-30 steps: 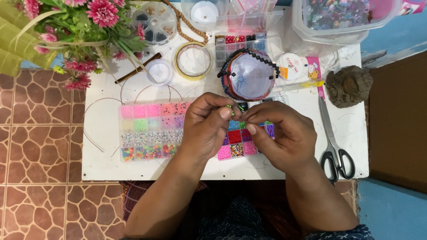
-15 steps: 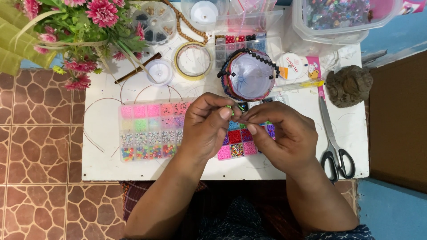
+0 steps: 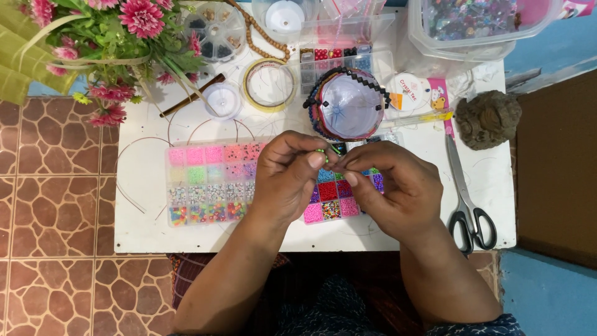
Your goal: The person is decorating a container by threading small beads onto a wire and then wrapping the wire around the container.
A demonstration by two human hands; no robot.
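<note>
Head view, from the near edge outward: both forearms rise from the person's lap over the front edge of the white rectangular tabletop (image 3: 149, 233). The left hand (image 3: 287, 180) and the right hand (image 3: 398, 190) meet at centre, fingertips almost touching. The left thumb and forefinger are closed in a pinch on a small green bead (image 3: 321, 151); the right fingers are closed in a pinch as well, apparently on the end of a fine thread, which is too thin to confirm. The bead is held in the air above the clear plastic compartment box of multicoloured beads (image 3: 211, 183), which lies flat under both hands and is partly hidden by them. Compared with the pictures from a second and half a second ago, the hands have barely shifted; the right fingertips sit marginally closer to the bead, and nothing on the table has moved. In my judgement this indicates fine threading work held at the same stage, not a completed step. To the right lie steel scissors with black handles (image 3: 466, 205). Beyond the hands stands a round clear container ringed with dark beaded strands (image 3: 348, 102). Further off are a yellow-rimmed roll of clear tape (image 3: 269, 84), a white spool of cord (image 3: 222, 99) and, far left, a bunch of pink flowers (image 3: 124, 37).
</note>
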